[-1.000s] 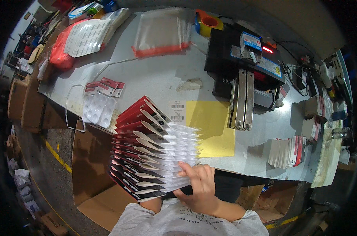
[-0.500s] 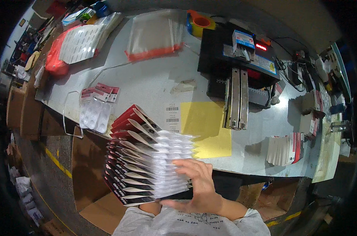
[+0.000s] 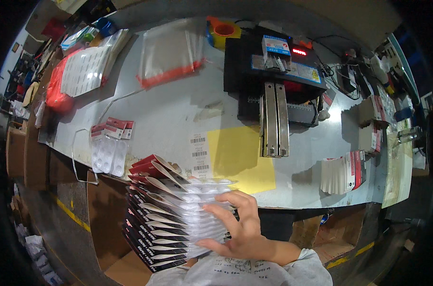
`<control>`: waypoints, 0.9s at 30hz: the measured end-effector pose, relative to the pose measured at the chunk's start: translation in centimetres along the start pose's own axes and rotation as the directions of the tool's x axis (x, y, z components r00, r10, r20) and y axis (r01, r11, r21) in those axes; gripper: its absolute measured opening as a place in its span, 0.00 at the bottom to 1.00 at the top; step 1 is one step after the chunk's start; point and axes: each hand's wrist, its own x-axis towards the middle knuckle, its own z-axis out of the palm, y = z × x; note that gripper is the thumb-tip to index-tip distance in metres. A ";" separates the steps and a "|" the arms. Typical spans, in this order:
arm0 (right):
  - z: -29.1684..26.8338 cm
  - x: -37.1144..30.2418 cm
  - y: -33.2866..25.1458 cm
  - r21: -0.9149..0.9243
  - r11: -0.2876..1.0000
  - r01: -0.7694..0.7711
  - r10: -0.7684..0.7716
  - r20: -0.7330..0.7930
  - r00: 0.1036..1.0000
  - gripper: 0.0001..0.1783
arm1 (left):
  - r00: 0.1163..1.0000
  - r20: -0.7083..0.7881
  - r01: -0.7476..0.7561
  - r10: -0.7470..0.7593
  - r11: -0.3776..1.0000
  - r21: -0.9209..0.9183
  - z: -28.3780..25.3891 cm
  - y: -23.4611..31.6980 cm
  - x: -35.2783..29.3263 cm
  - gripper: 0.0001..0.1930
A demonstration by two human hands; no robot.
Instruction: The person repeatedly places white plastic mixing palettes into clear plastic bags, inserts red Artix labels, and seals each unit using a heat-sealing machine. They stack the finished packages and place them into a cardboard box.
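1. Fanned stack of carded paint palettes [image 3: 190,205], white dimpled trays with folded red and black header cards, before my torso; it overlaps the near edge of the counter [image 3: 164,107] in view.
2. My right hand [image 3: 221,226], thumb and fingers spread wide, at the trays' right side.
3. My left wrist [image 3: 191,262], partly visible below the stack; the left hand is hidden, so I cannot tell its grip.
4. Beyond the stack: a yellow sheet [image 3: 245,162] beside a barcode label strip [image 3: 199,152].
5. Far right of these, a fanned row of header cards [image 3: 340,174]; at left, a smaller group of palettes [image 3: 109,155].
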 end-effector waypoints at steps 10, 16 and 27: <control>0.1 0.9 1.1 0.198 0.963 -0.181 0.176 0.043 0.983 0.25 | 1.000 0.013 -0.009 0.010 0.997 -0.075 -0.7 -0.3 -2.2 0.54; 2.4 2.4 1.9 -0.006 1.000 0.023 -0.023 -0.004 1.000 0.08 | 0.999 0.009 -0.033 0.035 0.987 -0.159 -0.9 0.4 -2.0 0.54; 11.4 5.5 1.1 -0.047 0.839 0.541 -0.540 0.042 0.841 0.09 | 0.982 -0.123 -0.181 0.143 0.901 -0.394 -6.3 2.1 -5.2 0.55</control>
